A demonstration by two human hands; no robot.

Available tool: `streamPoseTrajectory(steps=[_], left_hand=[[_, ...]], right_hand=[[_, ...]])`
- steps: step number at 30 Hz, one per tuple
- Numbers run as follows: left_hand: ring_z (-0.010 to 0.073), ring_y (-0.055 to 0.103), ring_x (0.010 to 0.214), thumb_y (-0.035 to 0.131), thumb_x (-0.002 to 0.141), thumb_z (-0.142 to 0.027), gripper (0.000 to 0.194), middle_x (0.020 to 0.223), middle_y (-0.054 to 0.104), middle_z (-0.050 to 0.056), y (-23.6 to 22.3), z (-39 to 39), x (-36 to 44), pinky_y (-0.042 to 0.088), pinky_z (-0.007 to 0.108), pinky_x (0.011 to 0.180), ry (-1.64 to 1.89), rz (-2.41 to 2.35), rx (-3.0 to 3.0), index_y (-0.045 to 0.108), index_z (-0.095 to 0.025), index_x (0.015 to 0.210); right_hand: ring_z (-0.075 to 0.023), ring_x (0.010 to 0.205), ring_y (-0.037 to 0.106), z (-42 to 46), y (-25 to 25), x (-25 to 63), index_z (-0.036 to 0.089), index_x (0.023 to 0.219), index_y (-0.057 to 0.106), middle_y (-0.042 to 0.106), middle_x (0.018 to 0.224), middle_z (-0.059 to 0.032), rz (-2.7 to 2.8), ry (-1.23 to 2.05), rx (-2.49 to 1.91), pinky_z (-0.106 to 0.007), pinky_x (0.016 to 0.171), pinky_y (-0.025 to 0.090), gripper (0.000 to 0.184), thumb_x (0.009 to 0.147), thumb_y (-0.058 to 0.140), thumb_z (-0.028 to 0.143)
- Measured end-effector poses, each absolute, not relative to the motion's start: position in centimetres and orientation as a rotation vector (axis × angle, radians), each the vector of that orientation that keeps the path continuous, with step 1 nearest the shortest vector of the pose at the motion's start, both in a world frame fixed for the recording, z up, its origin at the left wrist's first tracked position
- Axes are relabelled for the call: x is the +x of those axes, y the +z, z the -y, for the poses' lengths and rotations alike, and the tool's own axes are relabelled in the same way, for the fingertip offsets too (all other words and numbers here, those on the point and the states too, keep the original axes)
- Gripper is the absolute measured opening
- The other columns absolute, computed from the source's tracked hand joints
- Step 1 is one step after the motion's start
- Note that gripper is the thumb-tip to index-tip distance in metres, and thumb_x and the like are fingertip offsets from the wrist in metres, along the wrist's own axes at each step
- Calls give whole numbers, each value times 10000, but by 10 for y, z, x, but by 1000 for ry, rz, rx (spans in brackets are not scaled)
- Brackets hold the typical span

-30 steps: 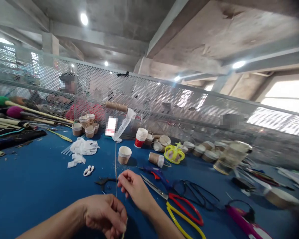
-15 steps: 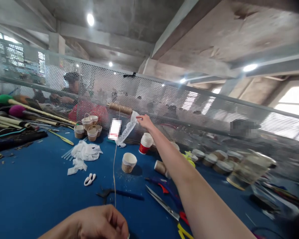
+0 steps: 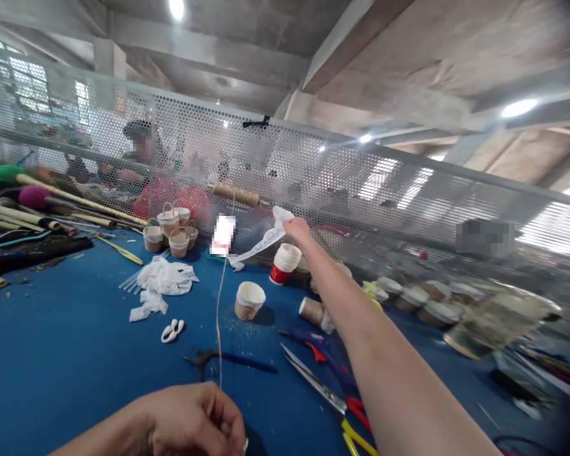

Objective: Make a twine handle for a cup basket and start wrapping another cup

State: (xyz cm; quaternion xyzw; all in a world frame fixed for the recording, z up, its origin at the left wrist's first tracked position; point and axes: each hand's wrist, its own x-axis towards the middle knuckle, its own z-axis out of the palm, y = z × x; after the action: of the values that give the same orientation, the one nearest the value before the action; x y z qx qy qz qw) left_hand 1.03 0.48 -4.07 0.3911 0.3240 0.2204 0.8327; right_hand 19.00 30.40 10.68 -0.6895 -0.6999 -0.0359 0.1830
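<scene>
The right hand [image 3: 297, 229] grips one end of a white lace strip [image 3: 266, 239] in closed fingers, right of the picture's centre, above a stack of white cups, a red one lowest [image 3: 285, 263]. The lace slants down left toward a bright, blurred panel [image 3: 223, 234], near the twine [image 3: 217, 316]. A light, even pull seems best, since a jerk could crease the lace or snag the twine; lifting clear of the stack should avoid tipping it. The left hand [image 3: 190, 418], at the bottom edge, has its fingers curled closed where the twine runs down; whether they pinch it cannot be told. Keeping that hand low and steady should stop the line from dragging over the pliers [image 3: 202, 358].

The blue table [image 3: 76, 367] carries an upright paper cup [image 3: 249, 301] amid pale crumbs, crumpled white fabric [image 3: 164, 277] at centre left, and scissors [image 3: 313, 380] near the right forearm, whose points call for care. A twine roll [image 3: 237, 194] lies before a perforated metal screen [image 3: 289, 152]. Behind it, upper left, is a person [image 3: 145, 152], and ceiling lights [image 3: 176, 9] shine under bare concrete.
</scene>
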Motion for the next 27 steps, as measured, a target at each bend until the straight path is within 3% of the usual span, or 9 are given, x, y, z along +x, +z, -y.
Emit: streamPoseTrajectory(steps=[6, 12, 15, 18, 20, 23, 27], left_hand=[[64, 492, 362, 667, 424, -108, 115, 441, 589, -35, -40, -5, 9, 488, 227, 414, 431, -578, 829, 627, -123, 530], [79, 494, 386, 721, 450, -161, 162, 412, 544, -40, -35, -7, 5, 514, 287, 468, 467, -584, 875, 600, -113, 546], [92, 536, 427, 751, 471, -208, 217, 479, 556, -35, -26, -7, 3, 494, 276, 505, 546, -618, 878, 584, -108, 565], [69, 505, 444, 743, 550, -261, 242, 523, 546, -37, -17, -7, 1, 448, 243, 509, 745, -675, 919, 552, -116, 587], [52, 472, 449, 719, 609, -281, 238, 523, 516, -48, -13, -9, -1, 394, 210, 493, 971, -752, 1017, 545, -119, 605], [42, 420, 448, 695, 646, -299, 231, 516, 489, -58, -10, -11, -4, 322, 193, 463, 1212, -812, 1082, 540, -127, 646], [44, 388, 454, 662, 684, -297, 214, 521, 474, -57, -10, -11, -5, 297, 194, 458, 1257, -855, 1163, 530, -130, 663]], right_hand=[[-215, 947, 562, -264, 84, 180, 141, 1106, 534, 548, 1122, -60, 2232, -10, -1856, -385, 775, 484, 310, 849, 512, 313], [-190, 949, 558, -233, 66, 170, 181, 1090, 547, 543, 1140, -63, 2420, 166, -1757, -365, 792, 480, 261, 867, 483, 303], [-180, 918, 569, -207, 74, 170, 167, 1065, 556, 562, 1101, -63, 2404, 208, -1674, -359, 776, 485, 249, 867, 485, 300], [-177, 807, 600, -159, 83, 168, 130, 834, 631, 650, 853, -79, 2376, 299, -1536, -285, 715, 474, 155, 837, 515, 233], [-153, 730, 613, -117, 82, 163, 141, 828, 614, 662, 776, -59, 2341, 402, -1439, -252, 640, 473, 183, 852, 466, 246], [-123, 657, 601, -54, 64, 154, 155, 847, 573, 656, 746, -36, 2244, 656, -1235, -238, 596, 467, 162, 827, 498, 298], [-112, 612, 548, -7, 26, 143, 170, 775, 538, 608, 701, -5, 2050, 848, -1136, -236, 568, 433, 134, 748, 589, 291]])
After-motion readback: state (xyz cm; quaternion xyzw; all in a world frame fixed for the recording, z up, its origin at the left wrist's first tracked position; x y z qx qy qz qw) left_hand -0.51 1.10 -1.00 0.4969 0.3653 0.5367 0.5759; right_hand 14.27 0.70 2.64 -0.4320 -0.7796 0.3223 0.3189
